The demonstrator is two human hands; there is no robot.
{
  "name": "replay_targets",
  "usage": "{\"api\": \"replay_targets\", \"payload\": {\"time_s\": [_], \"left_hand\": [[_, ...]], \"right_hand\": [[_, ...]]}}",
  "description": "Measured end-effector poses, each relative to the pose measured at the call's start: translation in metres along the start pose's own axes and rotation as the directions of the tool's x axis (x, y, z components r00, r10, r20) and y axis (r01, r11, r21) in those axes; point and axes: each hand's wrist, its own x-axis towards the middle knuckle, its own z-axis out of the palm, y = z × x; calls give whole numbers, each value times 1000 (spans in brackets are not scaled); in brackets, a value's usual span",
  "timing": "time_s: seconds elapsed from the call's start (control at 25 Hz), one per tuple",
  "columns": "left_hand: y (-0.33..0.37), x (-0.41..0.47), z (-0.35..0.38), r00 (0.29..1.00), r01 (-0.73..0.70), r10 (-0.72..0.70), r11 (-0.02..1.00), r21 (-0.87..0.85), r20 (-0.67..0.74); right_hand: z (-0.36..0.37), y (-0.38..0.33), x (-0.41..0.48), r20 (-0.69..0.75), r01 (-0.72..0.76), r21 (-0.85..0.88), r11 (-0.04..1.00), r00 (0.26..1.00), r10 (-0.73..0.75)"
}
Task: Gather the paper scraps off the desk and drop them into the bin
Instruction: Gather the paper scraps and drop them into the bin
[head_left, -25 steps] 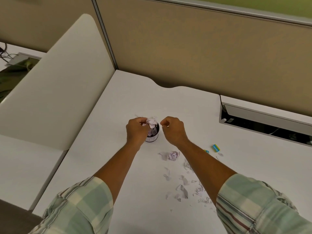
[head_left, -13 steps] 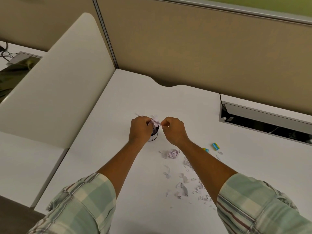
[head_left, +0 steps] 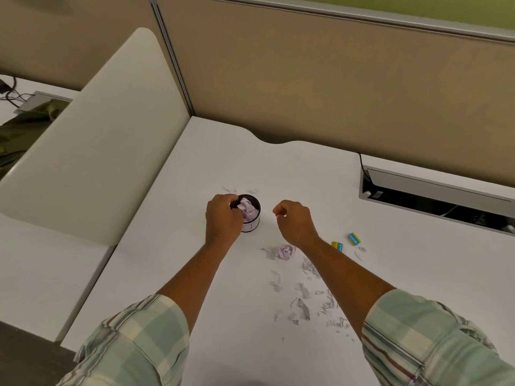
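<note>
Head view: my left hand (head_left: pixel 223 221) fingers press lilac paper scraps (head_left: pixel 247 208) into small round black bin (head_left: pixel 252 218), right hand (head_left: pixel 295 221) loosely curled, holding nothing visible; next, grab crumpled lilac wad (head_left: pixel 284 251) on white desk (head_left: pixel 217 168).

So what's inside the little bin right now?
Crumpled pale paper scraps fill the small dark bin near its rim. The left hand covers its left edge; anything beneath the paper is hidden.

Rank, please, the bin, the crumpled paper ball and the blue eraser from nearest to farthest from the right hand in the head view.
From the right hand:
1. Crumpled paper ball, just below the wrist, toward the person.
2. Bin, to its left, at the left hand.
3. Blue eraser, off to its right.
</note>
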Motion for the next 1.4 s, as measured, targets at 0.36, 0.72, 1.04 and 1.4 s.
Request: {"api": "replay_targets", "payload": {"time_s": [0.36,0.72,1.04,1.4], "left_hand": [[-42,-90,25,996,-65,66,998,-19,59],[-67,-110,60,779,-290,50,913,289,625],[-77,-126,80,729,-556,192,727,404,657],[-52,-141,97,723,-499,222,822,273,654]], "right_hand": [[25,60,-36,256,27,-288,957,965,50],[45,92,-86,394,408,-591,696,899,-192],[28,114,-118,131,200,-428,882,979,-158],[-14,140,-98,134,-57,-420,906,983,124]]}}
